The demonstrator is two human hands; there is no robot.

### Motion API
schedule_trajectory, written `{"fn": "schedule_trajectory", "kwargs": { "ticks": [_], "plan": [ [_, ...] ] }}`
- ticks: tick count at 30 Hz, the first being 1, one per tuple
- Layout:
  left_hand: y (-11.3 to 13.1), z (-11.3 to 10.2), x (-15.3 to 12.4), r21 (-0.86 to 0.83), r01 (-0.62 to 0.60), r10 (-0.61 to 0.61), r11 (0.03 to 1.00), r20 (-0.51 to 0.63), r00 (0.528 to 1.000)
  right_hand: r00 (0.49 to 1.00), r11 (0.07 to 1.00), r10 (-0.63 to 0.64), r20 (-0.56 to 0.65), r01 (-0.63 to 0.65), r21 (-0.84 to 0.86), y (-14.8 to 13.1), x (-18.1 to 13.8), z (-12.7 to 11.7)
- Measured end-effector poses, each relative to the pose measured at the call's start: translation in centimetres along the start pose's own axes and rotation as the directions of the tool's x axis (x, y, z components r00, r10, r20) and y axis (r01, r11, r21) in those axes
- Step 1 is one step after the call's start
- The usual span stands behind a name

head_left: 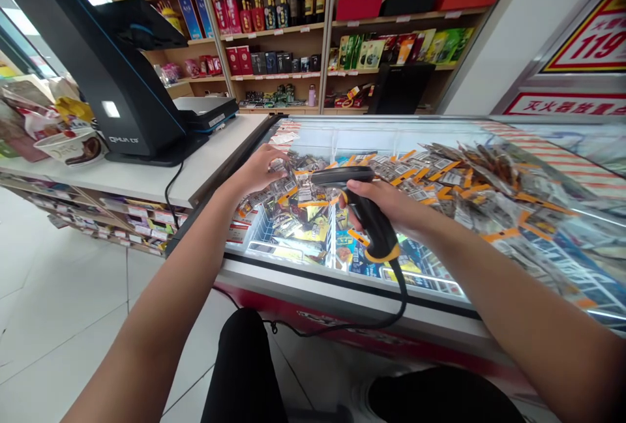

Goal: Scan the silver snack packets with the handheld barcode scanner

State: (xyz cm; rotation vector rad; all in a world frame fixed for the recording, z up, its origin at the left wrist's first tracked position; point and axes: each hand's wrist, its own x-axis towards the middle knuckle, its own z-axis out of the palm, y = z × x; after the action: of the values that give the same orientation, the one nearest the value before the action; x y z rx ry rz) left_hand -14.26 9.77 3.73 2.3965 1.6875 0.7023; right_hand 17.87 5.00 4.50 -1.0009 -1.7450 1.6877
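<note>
My right hand (391, 204) is closed round the handle of a black barcode scanner (359, 204) with a yellow-trimmed base, its head pointing left over the freezer lid. A black cable hangs from the scanner down past the freezer front. My left hand (259, 169) reaches over the glass lid of the chest freezer (342, 279), fingers curled on small clear snack packets (293, 182) with orange strips and barcodes. Many such packets lie spread across the glass.
A white counter (161, 175) on the left carries a black point-of-sale terminal (117, 84) and bagged goods. Wooden shelves (274, 38) with bottles and boxes stand behind. Red signs (587, 38) hang at the right. My dark trouser knees show below, over white floor tiles.
</note>
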Motion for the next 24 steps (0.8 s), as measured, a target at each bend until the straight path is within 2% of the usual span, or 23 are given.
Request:
{"fn": "schedule_trajectory", "kwargs": {
  "ticks": [3, 6, 15, 20, 22, 24],
  "plan": [
    [0.1, 0.8, 0.4, -0.117, -0.152, 0.148, 0.981, -0.036, 0.988, 0.998, 0.998, 0.036, 0.05, -0.034, -0.056, 0.1, -0.1, -0.1],
    [0.6, 0.7, 0.3, -0.14, -0.225, 0.223, 0.964, -0.029, 0.974, 0.997, 0.997, 0.012, 0.077, -0.005, -0.083, 0.1, -0.1, -0.3],
    [0.7, 0.2, 0.3, -0.135, -0.306, 0.302, 0.942, -0.051, 0.952, 0.999, 0.993, 0.026, 0.041, -0.021, -0.117, -0.2, -0.2, -0.2],
    [1.0, 0.1, 0.4, -0.263, -0.216, 0.198, 0.941, -0.09, 0.976, 0.999, 0.998, -0.026, -0.04, 0.023, -0.061, -0.2, 0.0, 0.0],
    [1.0, 0.4, 0.7, -0.399, -0.102, 0.059, 0.911, -0.119, 0.991, 0.995, 0.999, -0.038, -0.095, 0.036, -0.021, -0.2, 0.1, 0.0],
    [1.1, 1.2, 1.0, -0.564, 0.02, -0.116, 0.825, -0.134, 0.984, 0.987, 0.999, -0.042, -0.155, 0.046, 0.022, -0.3, 0.2, -0.1]
  ]
}}
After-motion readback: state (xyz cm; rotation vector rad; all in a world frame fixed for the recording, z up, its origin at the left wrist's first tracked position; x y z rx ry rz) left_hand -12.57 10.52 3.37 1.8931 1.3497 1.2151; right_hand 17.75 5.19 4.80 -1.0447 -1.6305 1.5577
